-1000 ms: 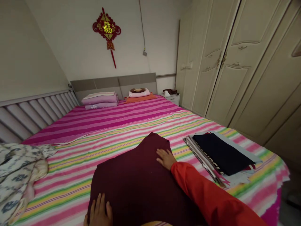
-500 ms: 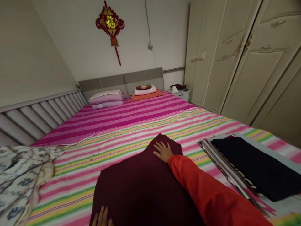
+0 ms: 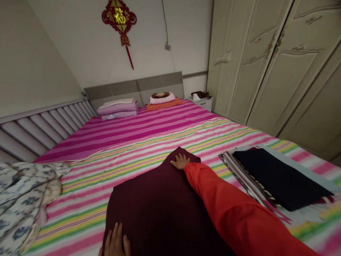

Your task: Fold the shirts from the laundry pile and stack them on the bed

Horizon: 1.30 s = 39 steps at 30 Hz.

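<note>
A dark maroon garment (image 3: pixel 157 202) lies spread flat on the striped bed sheet (image 3: pixel 112 156). My right hand (image 3: pixel 180 161), in a red sleeve, rests flat on the garment's far end with its fingers spread. My left hand (image 3: pixel 115 243) presses flat on the garment's near left corner, fingers stretched out; its wrist is cut off by the frame's bottom edge. Neither hand holds anything.
A stack of folded clothes with a black piece on top (image 3: pixel 277 177) lies to the right on the bed. A crumpled flowered cloth (image 3: pixel 21 195) sits at the left. Folded bedding (image 3: pixel 118 108) and a pillow (image 3: pixel 161 99) lie by the headboard. Wardrobe doors (image 3: pixel 279 64) stand at right.
My right hand has slid farther along the maroon garment toward its far tip. My left hand has stayed flat on the near corner. The view has shifted slightly.
</note>
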Motion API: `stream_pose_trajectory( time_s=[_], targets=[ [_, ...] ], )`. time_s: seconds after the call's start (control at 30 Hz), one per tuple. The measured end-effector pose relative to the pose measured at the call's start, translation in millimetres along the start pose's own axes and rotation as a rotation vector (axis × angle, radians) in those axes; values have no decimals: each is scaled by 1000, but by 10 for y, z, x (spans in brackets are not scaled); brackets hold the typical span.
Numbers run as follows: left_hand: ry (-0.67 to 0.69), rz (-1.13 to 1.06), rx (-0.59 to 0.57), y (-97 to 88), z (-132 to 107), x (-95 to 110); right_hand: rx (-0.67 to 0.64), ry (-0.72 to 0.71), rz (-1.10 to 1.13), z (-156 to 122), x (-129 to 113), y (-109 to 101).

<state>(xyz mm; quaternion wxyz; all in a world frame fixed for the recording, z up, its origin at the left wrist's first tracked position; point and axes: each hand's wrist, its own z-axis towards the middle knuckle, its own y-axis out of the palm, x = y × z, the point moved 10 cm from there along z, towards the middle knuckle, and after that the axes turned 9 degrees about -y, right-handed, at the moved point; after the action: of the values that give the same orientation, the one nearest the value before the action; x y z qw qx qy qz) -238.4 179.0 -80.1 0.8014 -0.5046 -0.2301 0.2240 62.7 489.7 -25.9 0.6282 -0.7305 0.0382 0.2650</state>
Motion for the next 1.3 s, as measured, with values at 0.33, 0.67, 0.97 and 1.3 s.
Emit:
stream_pose_trajectory(
  time_s=[0.33,0.67,0.97,1.3],
  targets=[
    [-87,-48,-79,-353,78,266,65,-460,-86,-1802,-303,507],
    [-94,-156,-150,-381,99,306,233,-137,-231,-2364,632,-186],
    [-91,-171,-219,-407,72,342,155,-392,-176,-2862,262,464],
    [-85,-212,-204,-416,58,345,526,161,189,-3063,1655,-95]
  ],
)
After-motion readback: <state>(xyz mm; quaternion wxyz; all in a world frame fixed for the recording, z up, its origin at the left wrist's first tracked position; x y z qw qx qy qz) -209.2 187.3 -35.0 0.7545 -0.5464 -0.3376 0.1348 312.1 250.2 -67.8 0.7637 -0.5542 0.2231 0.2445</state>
